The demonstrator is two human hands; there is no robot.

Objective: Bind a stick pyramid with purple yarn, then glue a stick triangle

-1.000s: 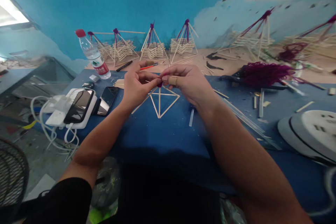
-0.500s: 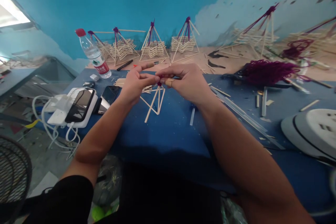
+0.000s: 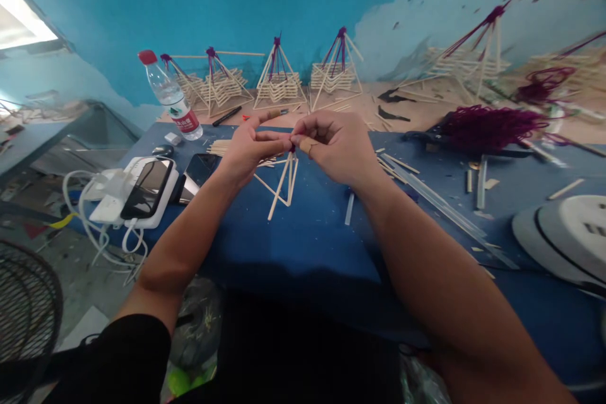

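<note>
A small frame of pale wooden sticks (image 3: 287, 184) stands over the blue tabletop, its sticks meeting at a knot of purple yarn. My left hand (image 3: 250, 150) pinches that yarn knot between thumb and forefinger from the left. From the right, the thumb and fingers of my right hand (image 3: 326, 142) close on the same purple yarn, nearly touching the left fingertips. The fingers partly hide the knot. Behind the left hand lies a pile of loose sticks (image 3: 219, 148).
Several stick pyramids with purple yarn tops (image 3: 279, 85) line the back. A water bottle (image 3: 182, 115), phones (image 3: 148, 189) and white cables are at the left. Purple yarn (image 3: 495, 129), clear strips (image 3: 438, 205) and a grey-white device (image 3: 568, 240) occupy the right.
The view has shifted slightly. My right fingers have closed in nearer the left fingertips at the knot, and the stick frame is tilted a little differently.
</note>
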